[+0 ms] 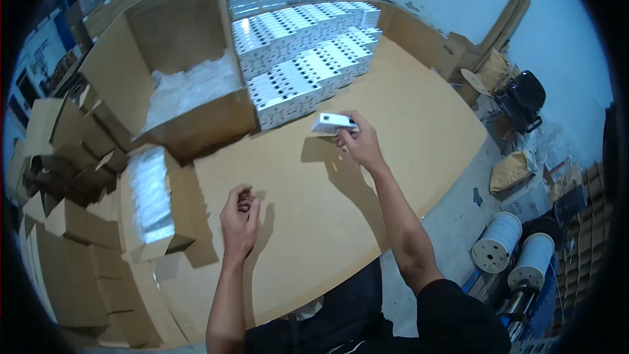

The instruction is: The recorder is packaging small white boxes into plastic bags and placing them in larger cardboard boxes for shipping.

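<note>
Head view, read like a clock with twelve at the top: the big brown table point(419, 131) fills most of the middle. Its near edge bends past the person's body at six, and its right edge curves around at three. At ten to eleven stands a tall, open carton point(209, 118) with clear wrap point(190, 85) inside. Packed rows of white boxes point(308, 72) sit at twelve, right beside that carton. A smaller open carton point(185, 203) lies near nine, with shiny wrap point(149, 193) in it.

Toward seven to eight, the left hand point(240, 223) has its fingers curled in loosely, with the thumb up beside them. At two to three, the right hand point(362, 145) pinches one little white box point(333, 122) by its right end, between thumb and fingers.

This little box is up off the table, near one, and its shadow falls below it. Its long way runs almost from nine to three. One end points to nine, and the other end is in the fingers.

Bare brown table top spreads from the right hand out to the edge at three. More of it shows between the two hands.
</note>
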Motion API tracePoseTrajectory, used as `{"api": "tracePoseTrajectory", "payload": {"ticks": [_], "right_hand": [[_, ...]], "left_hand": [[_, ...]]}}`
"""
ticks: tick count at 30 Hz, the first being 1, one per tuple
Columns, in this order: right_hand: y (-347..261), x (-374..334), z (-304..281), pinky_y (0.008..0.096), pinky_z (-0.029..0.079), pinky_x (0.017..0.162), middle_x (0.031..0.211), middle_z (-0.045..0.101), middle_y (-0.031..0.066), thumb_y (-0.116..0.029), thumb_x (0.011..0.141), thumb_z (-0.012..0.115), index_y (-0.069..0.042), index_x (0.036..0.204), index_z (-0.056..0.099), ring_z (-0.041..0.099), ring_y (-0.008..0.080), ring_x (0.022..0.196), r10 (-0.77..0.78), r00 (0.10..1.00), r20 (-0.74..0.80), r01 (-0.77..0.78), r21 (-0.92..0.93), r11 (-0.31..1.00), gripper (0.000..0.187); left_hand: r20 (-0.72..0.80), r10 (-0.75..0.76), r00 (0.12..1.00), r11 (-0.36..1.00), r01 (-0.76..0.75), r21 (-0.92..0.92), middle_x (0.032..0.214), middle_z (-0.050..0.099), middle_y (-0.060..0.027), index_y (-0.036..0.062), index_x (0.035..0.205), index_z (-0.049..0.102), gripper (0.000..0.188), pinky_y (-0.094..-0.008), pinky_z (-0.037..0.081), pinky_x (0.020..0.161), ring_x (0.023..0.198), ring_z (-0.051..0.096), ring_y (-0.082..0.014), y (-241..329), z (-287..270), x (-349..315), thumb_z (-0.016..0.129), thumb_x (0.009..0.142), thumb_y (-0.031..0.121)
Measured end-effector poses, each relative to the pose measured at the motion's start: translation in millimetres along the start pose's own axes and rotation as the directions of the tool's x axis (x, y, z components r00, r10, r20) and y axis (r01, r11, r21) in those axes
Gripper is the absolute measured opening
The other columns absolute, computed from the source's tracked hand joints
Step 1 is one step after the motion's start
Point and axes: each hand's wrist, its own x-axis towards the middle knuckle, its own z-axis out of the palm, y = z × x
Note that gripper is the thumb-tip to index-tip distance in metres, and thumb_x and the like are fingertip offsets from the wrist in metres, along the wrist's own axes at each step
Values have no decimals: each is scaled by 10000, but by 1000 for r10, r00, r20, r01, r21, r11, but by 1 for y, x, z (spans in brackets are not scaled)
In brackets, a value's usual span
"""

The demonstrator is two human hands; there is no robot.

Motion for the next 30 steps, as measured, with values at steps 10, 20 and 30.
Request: {"api": "tracePoseTrajectory", "payload": {"ticks": [10, 20, 30], "right_hand": [[-65, -74, 123, 349, 465, 1075, 1295, 597, 125, 102, 913, 562, 14, 1202, 632, 564, 214, 1253, -90, 897, 434, -120, 434, 893, 310], [-62, -82, 159, 354, 455, 1074, 1498, 413, 167, 128, 932, 552, -45, 1501, 393, 524, 241, 1321, -136, 943, 305, -53, 539, 841, 615], [-51, -78, 156, 386, 539, 968, 1146, 689, 188, 116, 897, 608, -119, 1562, 272, 688, 274, 1070, -32, 945, 326, -51, 245, 968, 782]], "left_hand": [[105, -254, 961, 798, 270, -540, 976, 687, -57, 90, 1327, 536, 314, -265, 536, 673, 775, 654, -104, -22, -29, 19, 468, 1102, 300], [-13, -189, 982, 791, 144, -594, 1142, 661, -173, 46, 1347, 440, 487, -292, 558, 892, 1062, 643, -164, -37, -33, 26, 694, 934, 0], [-28, -89, 996, 905, 69, -420, 1189, 659, -148, 42, 1339, 431, 531, -306, 539, 977, 1124, 653, -197, -37, -39, 25, 627, 882, -145]]}}
